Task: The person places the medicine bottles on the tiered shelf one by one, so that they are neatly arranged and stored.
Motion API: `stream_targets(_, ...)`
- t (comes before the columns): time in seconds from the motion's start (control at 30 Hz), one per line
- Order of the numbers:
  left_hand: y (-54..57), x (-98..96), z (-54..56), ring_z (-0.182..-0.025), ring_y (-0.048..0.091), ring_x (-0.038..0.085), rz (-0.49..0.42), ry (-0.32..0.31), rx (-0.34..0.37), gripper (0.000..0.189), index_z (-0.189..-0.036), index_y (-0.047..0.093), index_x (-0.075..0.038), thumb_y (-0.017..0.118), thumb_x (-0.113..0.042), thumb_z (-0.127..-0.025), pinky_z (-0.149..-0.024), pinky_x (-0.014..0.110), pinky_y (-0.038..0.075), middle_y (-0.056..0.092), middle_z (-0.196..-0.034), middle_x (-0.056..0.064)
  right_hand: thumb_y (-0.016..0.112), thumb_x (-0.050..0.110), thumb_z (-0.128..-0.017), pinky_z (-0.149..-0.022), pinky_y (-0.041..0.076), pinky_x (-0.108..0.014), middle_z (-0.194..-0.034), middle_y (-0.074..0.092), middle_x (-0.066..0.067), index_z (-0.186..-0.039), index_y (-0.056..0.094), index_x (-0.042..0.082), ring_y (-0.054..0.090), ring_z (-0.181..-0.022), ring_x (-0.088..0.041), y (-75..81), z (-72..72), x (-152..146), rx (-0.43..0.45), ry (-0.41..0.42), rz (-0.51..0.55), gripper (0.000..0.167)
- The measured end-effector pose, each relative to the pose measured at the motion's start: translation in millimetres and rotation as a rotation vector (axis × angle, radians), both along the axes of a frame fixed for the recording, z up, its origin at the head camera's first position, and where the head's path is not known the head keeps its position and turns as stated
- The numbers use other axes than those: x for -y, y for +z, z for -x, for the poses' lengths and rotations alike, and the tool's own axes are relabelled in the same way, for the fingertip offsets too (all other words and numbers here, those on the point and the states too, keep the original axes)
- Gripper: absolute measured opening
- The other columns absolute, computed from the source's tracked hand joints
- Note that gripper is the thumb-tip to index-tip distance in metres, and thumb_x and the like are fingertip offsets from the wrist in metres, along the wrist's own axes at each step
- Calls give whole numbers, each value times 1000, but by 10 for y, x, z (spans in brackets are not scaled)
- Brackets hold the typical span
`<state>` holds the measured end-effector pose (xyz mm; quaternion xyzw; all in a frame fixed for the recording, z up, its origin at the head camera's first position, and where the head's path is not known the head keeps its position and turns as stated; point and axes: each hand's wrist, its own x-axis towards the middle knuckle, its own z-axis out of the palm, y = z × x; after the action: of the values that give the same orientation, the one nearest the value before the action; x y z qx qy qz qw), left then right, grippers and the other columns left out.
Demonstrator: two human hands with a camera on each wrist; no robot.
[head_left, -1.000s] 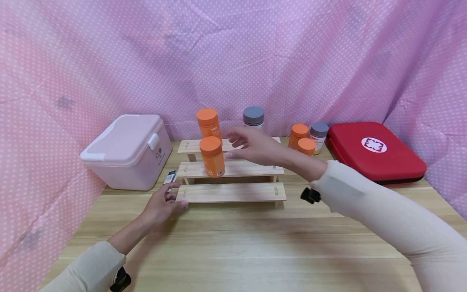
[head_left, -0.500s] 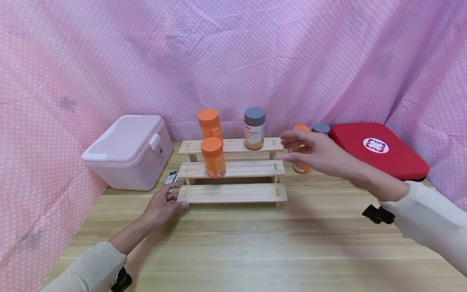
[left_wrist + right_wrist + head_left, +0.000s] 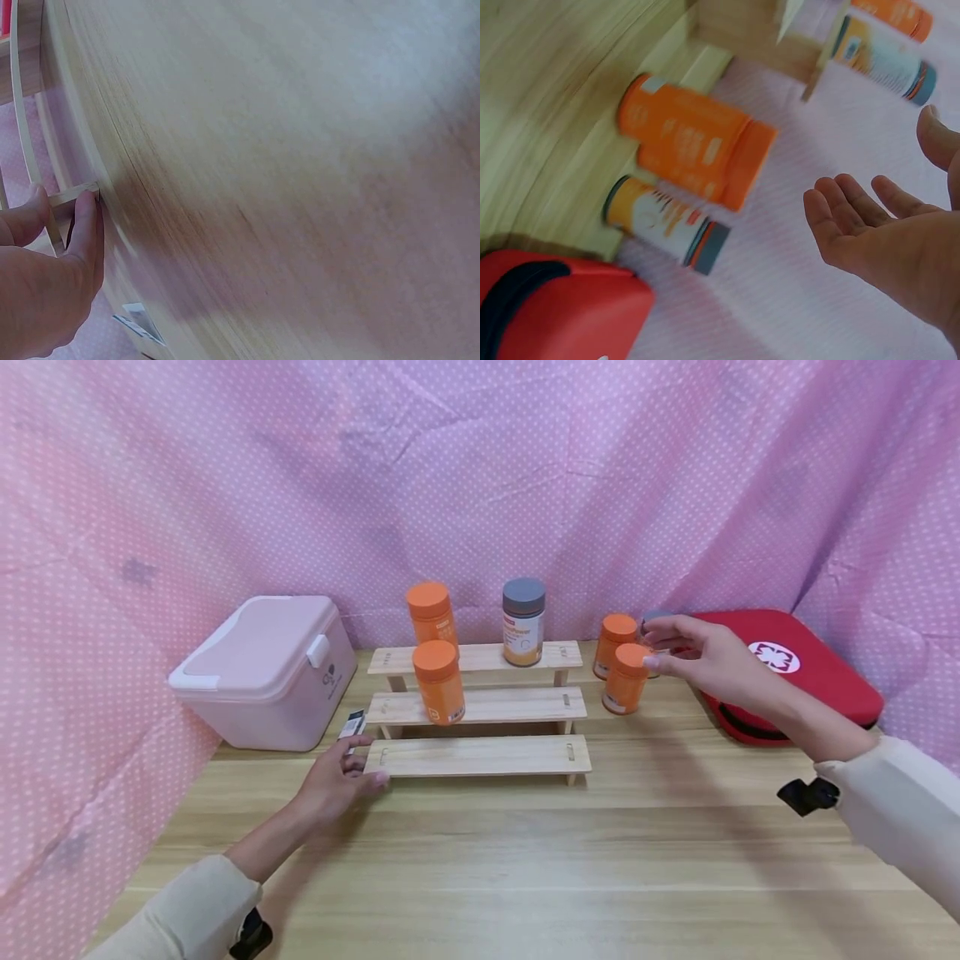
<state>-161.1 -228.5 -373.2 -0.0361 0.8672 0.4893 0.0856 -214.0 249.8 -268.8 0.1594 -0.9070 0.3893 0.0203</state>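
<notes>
My left hand (image 3: 330, 783) grips the left end of the lowest step of a three-step wooden display rack (image 3: 480, 757). In the left wrist view its thumb lies on the board and its fingers (image 3: 88, 225) on the leg. On the rack's top step stand an orange bottle (image 3: 431, 614) and a grey-capped bottle (image 3: 522, 631); another orange bottle (image 3: 441, 689) stands on the middle step. My right hand (image 3: 712, 656) hovers with nothing in it beside two orange bottles (image 3: 625, 681) on the table. It partly hides a second grey-capped bottle (image 3: 667, 225) behind them.
A pink lidded box (image 3: 262, 668) stands at the left, with a small printed packet (image 3: 352, 724) between it and the rack. At the right lies a red first-aid case (image 3: 817, 685). A pink dotted curtain (image 3: 480, 485) hangs behind the table (image 3: 510, 868).
My right hand has moved right, away from the grey-capped bottle on the top step, to the bottles beside the red case. The left hand stays on the rack.
</notes>
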Motion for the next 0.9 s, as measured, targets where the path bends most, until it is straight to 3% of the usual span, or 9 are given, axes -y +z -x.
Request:
stream_targets(0.3, -9, -14, -3, -75, 53, 14, -23, 10, 2, 65, -140, 37, -1, 72, -5, -86, -55, 22, 41, 59, -97, 13, 67, 34, -91, -83, 39, -16, -129, 54, -22, -136, 46, 3, 51, -118, -35, -195, 285, -139, 33, -48, -38, 59)
stream_targets(0.5, -10, -10, -7, -76, 55, 13, -32, -1, -7, 65, -139, 36, 0, 72, -5, -85, -57, 21, 43, 57, -94, 12, 66, 34, -92, -93, 44, -39, -135, 48, -23, -141, 39, 1, 50, -119, -36, -338, 456, -145, 108, -1, -29, 65)
stream_targets(0.6, -8, -4, -10, -75, 54, 13, -34, -3, -9, 65, -139, 36, 0, 72, -5, -86, -56, 21, 42, 55, -92, 10, 67, 34, -91, -97, 42, -48, -136, 47, -23, -144, 36, 0, 48, -121, -37, -386, 507, -118, 143, 22, -22, 70)
stream_targets(0.9, -8, 1, -12, -72, 47, 13, -20, 2, -20, 64, -138, 38, 0, 72, -4, -85, -55, 21, 39, 52, -89, 8, 65, 29, -93, -102, 37, -53, -141, 42, -26, -148, 31, 0, 45, -123, -39, -490, 537, -45, 168, 61, -17, 71)
